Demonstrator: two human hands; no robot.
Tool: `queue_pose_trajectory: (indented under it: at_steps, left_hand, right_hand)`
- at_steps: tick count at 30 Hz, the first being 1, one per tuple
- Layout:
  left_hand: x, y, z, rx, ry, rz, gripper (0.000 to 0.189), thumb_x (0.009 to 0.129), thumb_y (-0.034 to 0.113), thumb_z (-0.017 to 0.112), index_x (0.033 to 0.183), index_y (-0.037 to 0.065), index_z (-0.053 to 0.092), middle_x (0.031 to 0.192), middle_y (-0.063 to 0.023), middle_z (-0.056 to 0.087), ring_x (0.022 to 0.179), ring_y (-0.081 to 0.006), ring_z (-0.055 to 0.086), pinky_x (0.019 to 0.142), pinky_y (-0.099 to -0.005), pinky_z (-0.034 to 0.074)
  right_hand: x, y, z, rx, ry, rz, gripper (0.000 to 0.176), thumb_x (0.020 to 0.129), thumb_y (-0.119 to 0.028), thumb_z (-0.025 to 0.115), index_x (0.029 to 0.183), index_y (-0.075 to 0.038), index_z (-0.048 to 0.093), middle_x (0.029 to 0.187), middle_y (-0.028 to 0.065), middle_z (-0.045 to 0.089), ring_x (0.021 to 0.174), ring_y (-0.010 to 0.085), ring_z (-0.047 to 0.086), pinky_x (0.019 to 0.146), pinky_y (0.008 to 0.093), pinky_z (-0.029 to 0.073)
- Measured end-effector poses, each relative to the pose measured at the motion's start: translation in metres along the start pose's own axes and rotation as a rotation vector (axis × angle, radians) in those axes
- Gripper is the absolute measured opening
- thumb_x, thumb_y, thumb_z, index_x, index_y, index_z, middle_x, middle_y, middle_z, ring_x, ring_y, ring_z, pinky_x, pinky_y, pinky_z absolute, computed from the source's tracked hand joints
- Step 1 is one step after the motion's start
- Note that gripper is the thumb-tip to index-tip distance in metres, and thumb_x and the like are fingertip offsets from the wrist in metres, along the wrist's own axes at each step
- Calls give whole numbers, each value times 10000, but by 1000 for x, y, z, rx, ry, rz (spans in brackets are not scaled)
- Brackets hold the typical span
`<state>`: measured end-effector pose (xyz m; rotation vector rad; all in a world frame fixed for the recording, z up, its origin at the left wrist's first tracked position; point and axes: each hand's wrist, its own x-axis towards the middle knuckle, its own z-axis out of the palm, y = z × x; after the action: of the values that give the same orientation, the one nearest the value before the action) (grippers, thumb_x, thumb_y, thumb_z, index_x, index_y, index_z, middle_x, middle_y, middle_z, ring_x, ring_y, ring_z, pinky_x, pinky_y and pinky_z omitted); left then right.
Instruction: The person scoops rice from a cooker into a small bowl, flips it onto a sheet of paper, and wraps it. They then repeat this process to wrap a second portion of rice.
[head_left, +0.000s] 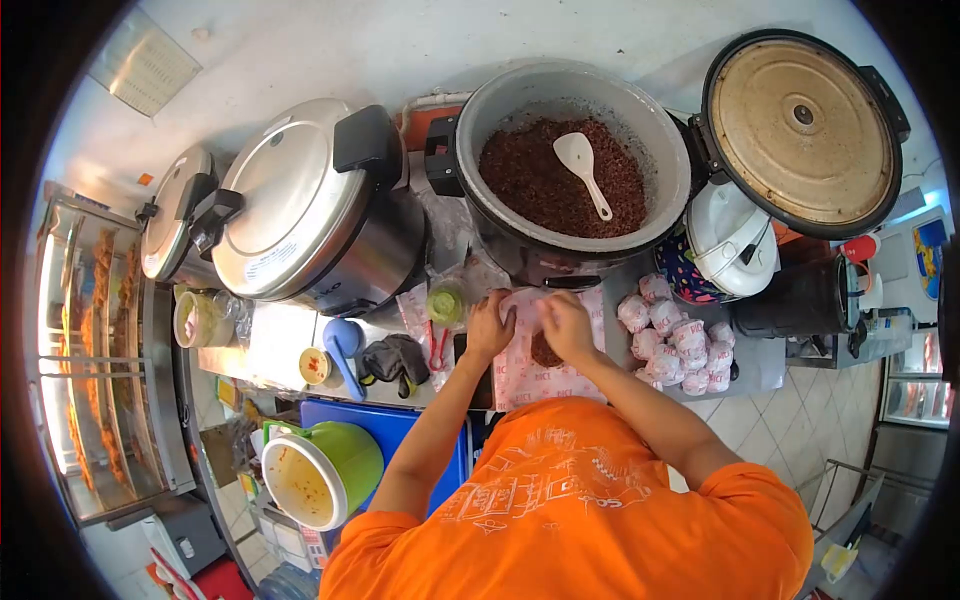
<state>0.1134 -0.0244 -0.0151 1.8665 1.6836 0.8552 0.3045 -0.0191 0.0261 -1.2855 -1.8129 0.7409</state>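
Observation:
A sheet of white wrapping paper (518,384) printed with red lettering lies on the counter close to my body. On it sits a small portion of brown rice (543,350), partly covered by my right hand. My left hand (490,325) is closed at the paper's upper left, fingers curled on its edge. Over the paper's upper middle, my right hand (568,327) is closed too, its fingertips pinched at the paper beside the rice. Right of the sheet is a pile of round paper-wrapped bundles (680,345) with the same red print.
An open cooker (640,100) of dark rice with a white rice paddle (583,172) stands behind. Left are lidded cookers (290,190), a green-filled container (446,302), red tongs (437,348), a blue ladle (344,340) and a green bucket (350,460). A patterned pot (690,270) stands right.

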Motion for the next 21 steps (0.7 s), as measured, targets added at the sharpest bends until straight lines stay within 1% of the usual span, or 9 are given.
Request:
queue_pose_trajectory:
  at_steps: [2, 6, 8, 9, 11, 12, 15, 17, 21]
  left_hand:
    - [20, 8, -1, -17, 6, 37, 373, 821, 156, 725, 1144, 19, 600, 1045, -196, 692, 1016, -407, 654, 870, -492, 522]
    - [50, 9, 3, -23, -350, -77, 244, 815, 92, 717, 1057, 57, 718, 973, -165, 732, 952, -368, 691, 832, -446, 554]
    - [62, 5, 11, 415, -517, 126, 220, 833, 86, 689, 1047, 62, 730, 984, -182, 717, 954, -381, 686, 839, -450, 553]
    - [64, 3, 14, 420, -521, 142, 220, 833, 86, 689, 1047, 62, 730, 984, -182, 717, 954, -381, 686, 839, -450, 553]
    - [57, 1, 14, 314, -532, 143, 243, 867, 128, 641, 1091, 95, 730, 998, -206, 706, 987, -401, 675, 883, -477, 543]
    - [49, 3, 13, 328, -544, 153, 243, 867, 128, 641, 1091, 95, 730, 998, -206, 706, 987, -401, 675, 883, -477, 543]
    - [29, 16, -2, 128, -417, 235, 243, 875, 146, 638, 1091, 76, 725, 1005, -208, 699, 1001, -429, 658, 901, -490, 533]
    - [20, 38, -8, 142, -236, 139, 247, 879, 123, 625, 1097, 57, 719, 988, -206, 698, 994, -435, 658, 889, -472, 541]
    - [29, 14, -8, 107, -380, 21, 265, 847, 152, 687, 1091, 54, 719, 970, -209, 694, 983, -443, 657, 874, -475, 543]
  right_hand:
    - [-20, 37, -20, -196, 126, 91, 325, 845, -104, 701, 1147, -24, 612, 1111, 176, 633, 1026, 393, 591, 875, 469, 490]
    - [-40, 62, -33, -413, 186, 240, 489, 839, -132, 717, 1276, -52, 513, 1109, 221, 634, 1050, 439, 609, 903, 481, 495]
    - [-41, 73, -30, -299, 142, 414, 646, 816, -155, 737, 1373, -82, 417, 1107, 255, 653, 1043, 470, 617, 917, 496, 500]
    - [-41, 76, -32, -298, 159, 420, 646, 816, -155, 737, 1373, -82, 417, 1107, 255, 653, 1043, 470, 617, 917, 496, 500]
    - [-42, 83, -33, -265, 50, 644, 520, 803, -159, 744, 1270, -55, 541, 1025, 240, 693, 940, 439, 665, 844, 475, 530]
    - [-45, 91, -35, -251, 61, 654, 520, 803, -159, 744, 1270, -55, 541, 1025, 240, 693, 940, 439, 665, 844, 475, 530]
    - [-55, 111, -39, -120, 26, 579, 231, 810, -186, 759, 912, 5, 677, 851, 189, 700, 813, 346, 689, 731, 414, 527]
    - [-59, 115, -38, -105, 53, 586, 233, 813, -184, 758, 917, 4, 669, 831, 187, 692, 794, 347, 681, 730, 418, 522]
    - [-62, 120, -37, -113, 64, 574, 210, 822, -159, 744, 919, 2, 650, 831, 188, 676, 794, 346, 666, 744, 424, 514]
